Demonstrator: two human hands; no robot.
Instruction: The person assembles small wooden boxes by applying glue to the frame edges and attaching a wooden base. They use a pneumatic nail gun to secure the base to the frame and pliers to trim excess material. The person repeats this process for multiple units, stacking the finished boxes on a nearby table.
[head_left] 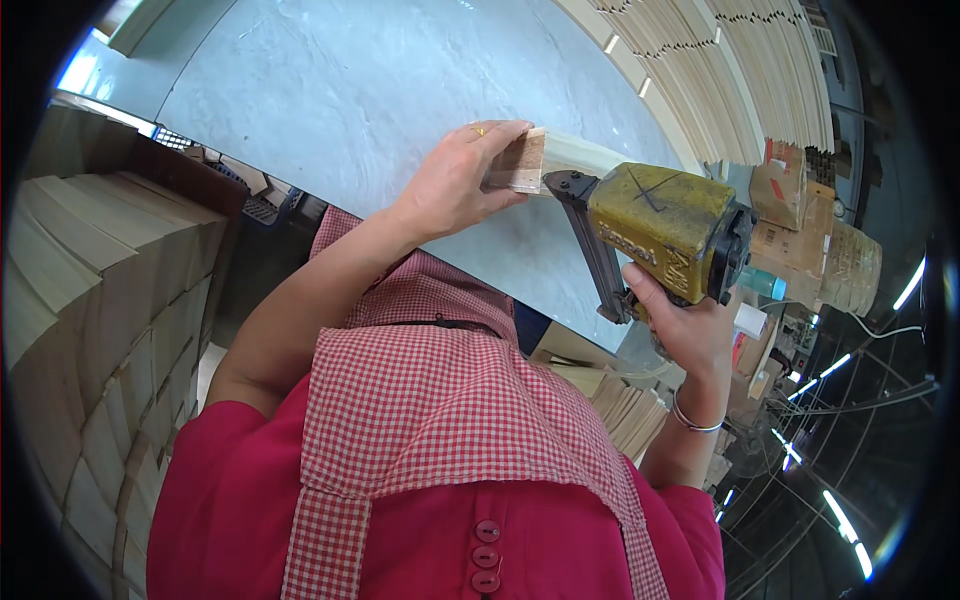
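My left hand (462, 172) grips the end of a small wooden frame (582, 155) made of pale boards, holding it on the worktable. My right hand (690, 325) is wrapped round the handle of a worn yellow and black nail gun (655, 225). The tool's dark nose touches or nearly touches the near corner of the wooden frame, just right of my left fingers. Its black magazine slants down toward my body. The nail gun hides part of the frame's right side, and my right fingers are partly out of sight behind the handle.
The worktable (330, 90) has a pale marbled top. Thin wooden slats (720, 70) stand stacked along its far right. Piled boards (110, 290) rise at my left. Cardboard boxes (785, 190) and a clear plastic jug (850, 262) are at the right. More slats (625, 410) lie below the table's edge.
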